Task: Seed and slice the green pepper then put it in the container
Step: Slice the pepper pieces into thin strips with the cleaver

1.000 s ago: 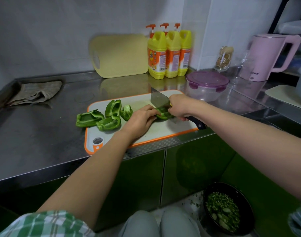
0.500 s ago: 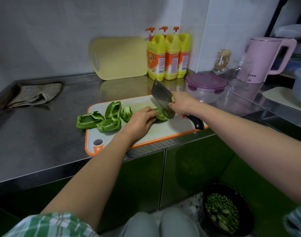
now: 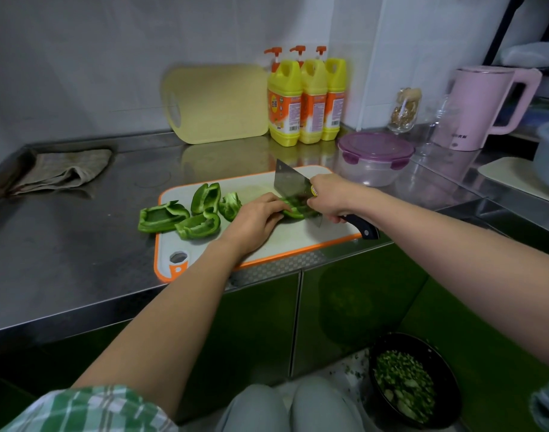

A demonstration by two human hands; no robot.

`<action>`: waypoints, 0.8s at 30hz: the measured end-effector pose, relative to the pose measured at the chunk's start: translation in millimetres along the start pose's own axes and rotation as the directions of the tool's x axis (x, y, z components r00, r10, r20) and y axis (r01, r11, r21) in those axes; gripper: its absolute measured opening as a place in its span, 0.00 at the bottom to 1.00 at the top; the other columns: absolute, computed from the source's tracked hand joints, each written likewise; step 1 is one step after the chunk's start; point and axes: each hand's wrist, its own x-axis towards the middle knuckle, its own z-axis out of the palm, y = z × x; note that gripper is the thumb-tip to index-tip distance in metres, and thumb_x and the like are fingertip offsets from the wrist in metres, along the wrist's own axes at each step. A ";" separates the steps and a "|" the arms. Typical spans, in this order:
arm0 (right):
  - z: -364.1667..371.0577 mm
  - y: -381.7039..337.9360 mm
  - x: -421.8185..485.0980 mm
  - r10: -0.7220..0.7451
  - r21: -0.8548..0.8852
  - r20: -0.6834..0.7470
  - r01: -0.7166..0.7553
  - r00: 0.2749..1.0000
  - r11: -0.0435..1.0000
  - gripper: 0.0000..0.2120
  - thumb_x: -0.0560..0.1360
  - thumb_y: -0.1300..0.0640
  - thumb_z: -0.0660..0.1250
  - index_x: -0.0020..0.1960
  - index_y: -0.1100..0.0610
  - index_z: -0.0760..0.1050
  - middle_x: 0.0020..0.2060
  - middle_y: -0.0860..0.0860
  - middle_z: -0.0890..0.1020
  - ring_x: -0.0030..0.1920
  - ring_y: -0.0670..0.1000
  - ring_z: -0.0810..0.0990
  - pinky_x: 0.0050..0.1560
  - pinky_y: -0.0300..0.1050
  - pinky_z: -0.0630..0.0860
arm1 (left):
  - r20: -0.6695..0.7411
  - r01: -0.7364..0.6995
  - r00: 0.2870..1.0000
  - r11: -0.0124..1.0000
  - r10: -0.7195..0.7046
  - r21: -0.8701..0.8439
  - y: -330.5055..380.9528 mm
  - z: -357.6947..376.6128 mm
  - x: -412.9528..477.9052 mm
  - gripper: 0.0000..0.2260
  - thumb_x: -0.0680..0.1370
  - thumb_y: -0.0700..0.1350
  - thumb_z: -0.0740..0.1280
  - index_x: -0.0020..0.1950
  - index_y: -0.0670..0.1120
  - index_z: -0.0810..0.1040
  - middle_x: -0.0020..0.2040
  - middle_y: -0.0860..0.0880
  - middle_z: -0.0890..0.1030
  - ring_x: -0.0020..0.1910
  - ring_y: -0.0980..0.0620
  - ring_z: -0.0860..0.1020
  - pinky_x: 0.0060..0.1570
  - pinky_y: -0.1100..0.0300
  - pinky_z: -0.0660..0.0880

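Several green pepper pieces (image 3: 186,213) lie on the left part of a white cutting board with an orange rim (image 3: 285,238). My left hand (image 3: 254,218) presses another pepper piece (image 3: 295,208) down on the board with curled fingers. My right hand (image 3: 329,196) grips the black handle of a cleaver (image 3: 290,183), whose blade stands in that piece right beside my left fingertips. A clear container with a purple lid (image 3: 374,157) stands shut behind the board to the right.
Steel counter with a folded cloth (image 3: 61,169) at far left. A yellow board (image 3: 217,102) and three yellow detergent bottles (image 3: 307,101) stand against the wall. Pink kettle (image 3: 485,107) and glass jar (image 3: 404,110) at right. A black bin of scraps (image 3: 413,381) sits on the floor.
The cleaver was lifted and tilted half a second ago; it has now come back down onto the pepper piece under my left hand.
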 end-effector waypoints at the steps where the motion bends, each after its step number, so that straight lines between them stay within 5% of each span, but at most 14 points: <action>1: -0.1 -1.8 1.3 0.004 -0.014 0.005 -0.004 1.000 1.000 0.10 0.74 0.68 0.61 0.54 0.70 0.75 0.26 0.59 0.77 0.23 0.54 0.75 0.23 0.38 0.71 | 0.001 0.002 1.000 1.000 -0.002 -0.002 0.0 0.1 0.2 0.09 0.79 0.39 0.65 0.57 0.42 0.81 0.53 0.43 0.80 0.52 0.42 0.79 0.51 0.59 0.71; 6: 7.4 -11.1 9.3 0.022 -0.030 -0.036 -0.023 0.999 0.999 0.09 0.75 0.66 0.61 0.51 0.68 0.77 0.24 0.56 0.76 0.25 0.52 0.74 0.25 0.39 0.69 | 0.003 0.005 1.000 1.000 -0.005 0.000 1.6 -0.3 -0.4 0.09 0.79 0.39 0.65 0.57 0.42 0.81 0.54 0.43 0.79 0.52 0.42 0.79 0.51 0.58 0.71; 15: 15.1 0.0 17.7 0.090 0.230 -0.233 -0.035 0.968 0.973 0.11 0.79 0.60 0.57 0.58 0.63 0.72 0.33 0.59 0.80 0.24 0.54 0.77 0.24 0.43 0.73 | -0.008 -0.002 1.000 1.000 0.002 0.017 3.6 -2.4 -2.0 0.09 0.79 0.39 0.65 0.57 0.42 0.81 0.54 0.42 0.79 0.53 0.41 0.79 0.52 0.56 0.72; 21: -6.1 3.6 8.2 0.012 0.164 -0.118 0.007 0.993 0.987 0.13 0.76 0.64 0.56 0.60 0.62 0.69 0.25 0.57 0.79 0.20 0.51 0.75 0.25 0.41 0.72 | -0.005 0.010 1.000 1.000 -0.010 0.019 4.1 -2.4 -1.9 0.10 0.79 0.39 0.65 0.58 0.42 0.81 0.53 0.43 0.79 0.52 0.42 0.79 0.52 0.59 0.71; 24: -5.1 0.1 0.5 -0.004 0.088 -0.063 0.009 0.998 0.996 0.11 0.75 0.66 0.59 0.57 0.66 0.72 0.30 0.60 0.81 0.25 0.54 0.77 0.25 0.43 0.73 | -0.006 0.016 1.000 1.000 -0.016 0.018 4.2 -2.0 -2.1 0.10 0.79 0.39 0.65 0.58 0.42 0.81 0.54 0.43 0.79 0.52 0.42 0.79 0.51 0.60 0.70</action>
